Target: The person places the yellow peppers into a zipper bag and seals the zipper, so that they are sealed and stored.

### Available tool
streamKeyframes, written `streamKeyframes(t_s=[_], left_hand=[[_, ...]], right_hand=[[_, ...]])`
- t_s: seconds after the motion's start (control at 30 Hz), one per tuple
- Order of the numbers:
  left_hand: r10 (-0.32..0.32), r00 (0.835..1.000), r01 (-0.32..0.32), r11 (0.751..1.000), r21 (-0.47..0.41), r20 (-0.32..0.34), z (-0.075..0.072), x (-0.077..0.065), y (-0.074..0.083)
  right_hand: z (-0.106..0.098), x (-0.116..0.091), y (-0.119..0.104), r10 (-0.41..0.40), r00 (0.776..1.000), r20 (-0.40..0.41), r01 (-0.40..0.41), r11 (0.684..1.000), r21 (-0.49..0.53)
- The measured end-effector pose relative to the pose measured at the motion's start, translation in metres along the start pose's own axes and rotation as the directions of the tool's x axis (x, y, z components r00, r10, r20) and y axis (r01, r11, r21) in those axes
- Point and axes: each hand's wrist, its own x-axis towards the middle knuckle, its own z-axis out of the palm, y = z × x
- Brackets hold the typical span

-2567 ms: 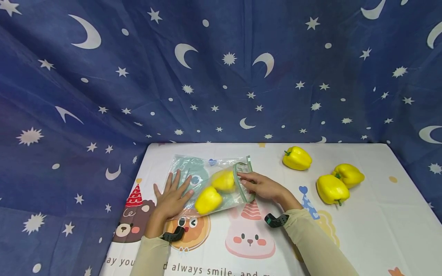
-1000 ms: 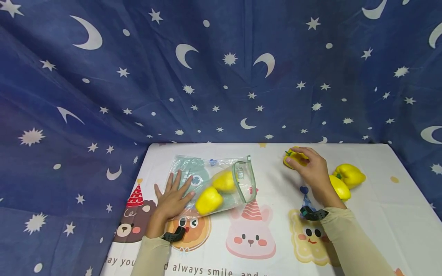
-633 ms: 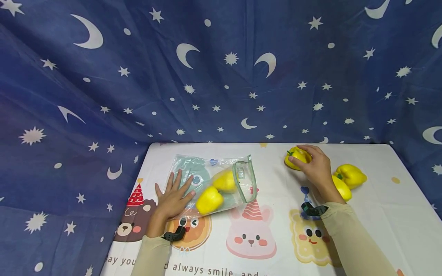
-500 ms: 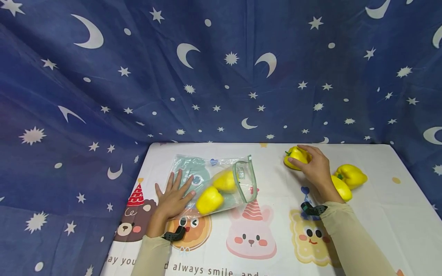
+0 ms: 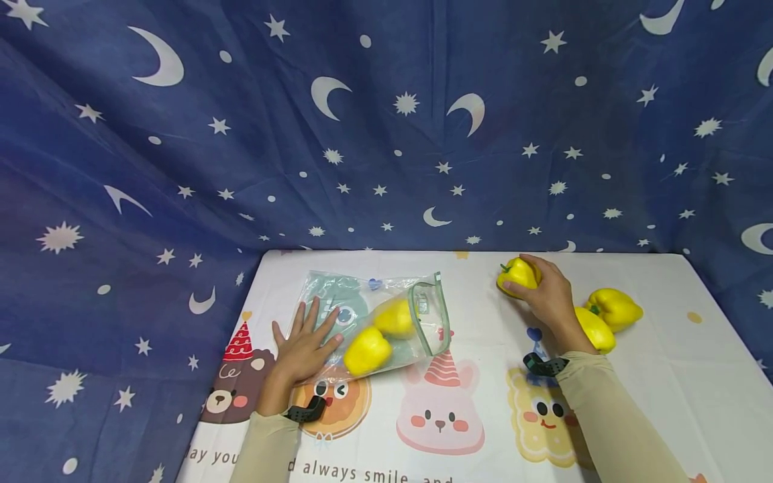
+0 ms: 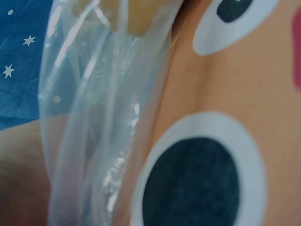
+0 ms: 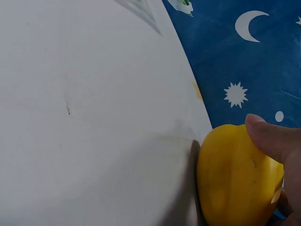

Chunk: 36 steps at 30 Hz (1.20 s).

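Note:
My left hand [image 5: 306, 347] lies flat with spread fingers on the closed end of a clear zip bag [image 5: 338, 290] with a green zip edge. Inside the bag are two yellow bell peppers, one bell pepper [image 5: 367, 351] at the front and another bell pepper [image 5: 394, 318] nearer the mouth. At the back right my right hand [image 5: 551, 295] grips a third yellow bell pepper [image 7: 237, 176], thumb on one side and fingers round the other. Clear plastic [image 6: 89, 94] of the bag fills much of the left wrist view.
Two more yellow peppers sit to the right, a front pepper [image 5: 594, 330] partly behind my right forearm and a rear pepper [image 5: 614, 308] touching it. The white table cover [image 5: 664, 389] has cartoon prints. A blue curtain [image 5: 386, 134] with moons and stars rises behind the table's back edge.
My right hand has left the bag's mouth, gone right and taken hold of the pepper at the back, which has turned slightly in its grip. The left hand has stayed on the bag.

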Motion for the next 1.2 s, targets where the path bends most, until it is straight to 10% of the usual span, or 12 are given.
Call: streamKeyframes(t_s=[1.2], left_hand=[[-0.002, 1.000, 0.002, 1.000, -0.015, 0.001, -0.001, 0.000, 0.002]], right_hand=[[0.005, -0.012, -0.006, 0.058, 0.997, 0.052, -0.064, 0.991, 0.121]])
